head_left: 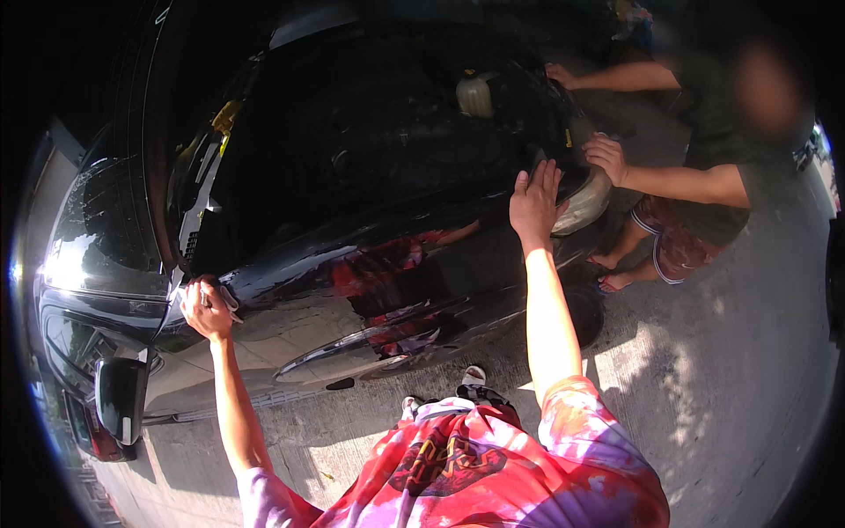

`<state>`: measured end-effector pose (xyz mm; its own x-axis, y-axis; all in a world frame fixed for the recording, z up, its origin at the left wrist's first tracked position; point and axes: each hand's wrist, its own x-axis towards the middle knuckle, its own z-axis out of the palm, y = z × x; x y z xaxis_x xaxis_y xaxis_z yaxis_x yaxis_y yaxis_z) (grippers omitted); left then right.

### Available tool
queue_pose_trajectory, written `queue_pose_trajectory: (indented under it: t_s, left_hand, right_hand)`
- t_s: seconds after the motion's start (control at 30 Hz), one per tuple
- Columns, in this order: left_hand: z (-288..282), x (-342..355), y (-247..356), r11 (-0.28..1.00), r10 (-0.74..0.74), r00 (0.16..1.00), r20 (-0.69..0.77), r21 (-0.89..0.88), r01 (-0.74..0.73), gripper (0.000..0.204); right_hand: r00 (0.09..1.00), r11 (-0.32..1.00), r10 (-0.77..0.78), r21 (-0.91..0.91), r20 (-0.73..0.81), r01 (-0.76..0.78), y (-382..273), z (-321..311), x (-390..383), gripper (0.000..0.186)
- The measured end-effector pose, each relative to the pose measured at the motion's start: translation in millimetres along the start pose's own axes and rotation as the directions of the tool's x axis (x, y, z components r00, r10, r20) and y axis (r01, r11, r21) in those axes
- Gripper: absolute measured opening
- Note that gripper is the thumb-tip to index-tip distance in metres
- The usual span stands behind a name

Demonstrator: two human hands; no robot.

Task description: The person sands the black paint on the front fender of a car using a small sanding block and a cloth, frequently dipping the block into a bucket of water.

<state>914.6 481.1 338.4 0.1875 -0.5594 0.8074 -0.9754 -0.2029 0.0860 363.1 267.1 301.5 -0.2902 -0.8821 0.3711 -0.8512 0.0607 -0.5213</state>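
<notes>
Glossy black and curved, the car's fender point(488, 255) mirrors the red shirt point(528, 466) and stretches across the middle of the view to the cloudy headlight point(585, 202). Near its left end, the left hand point(207, 308) curls around a pale cloth point(232, 304); beside the headlight, the right hand point(535, 207) lies flat, fingers straight, thumb apart

A co-worker point(717, 145) in patterned shorts point(685, 246) stands on grey concrete point(739, 378).
</notes>
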Motion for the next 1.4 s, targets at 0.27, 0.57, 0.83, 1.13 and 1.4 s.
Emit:
queue_pose_trajectory:
  t_s: [0.27, 0.57, 0.83, 1.13, 1.4]
  left_hand:
    - [3.1, -1.9, -30.3, 1.000, -0.007, 1.000, 0.023, 0.015, 0.007, 0.020]
    - [-25.7, -1.3, -19.2, 0.999, -0.041, 0.999, -0.035, 0.016, 0.042, 0.017]
    - [-29.3, 1.8, -22.5, 1.000, -0.008, 0.996, -0.086, 0.021, 0.010, 0.016]
    - [1.5, 2.7, 51.6, 0.813, -0.572, 0.732, -0.369, -0.368, 0.451, 0.023]
    - [59.6, 14.1, 343.4, 0.173, -0.299, 0.863, 0.407, -0.866, 0.469, 0.039]
  right_hand:
    - [0.382, 0.365, -0.922, 0.453, 0.059, 0.813, -208.8, 28.5, -197.9, 0.066]
    - [0.350, 0.382, -0.924, 0.426, 0.154, 0.820, -219.0, 15.7, -192.8, 0.076]
    - [0.273, 0.290, -0.957, 0.389, 0.101, 0.874, -244.5, 24.0, -196.4, 0.068]
    - [0.937, 0.939, -0.310, -0.104, 0.162, 0.329, -21.6, -28.1, -88.6, 0.062]
    - [0.769, 0.736, -0.636, 0.348, 0.063, 0.580, -98.4, 40.7, -219.8, 0.076]
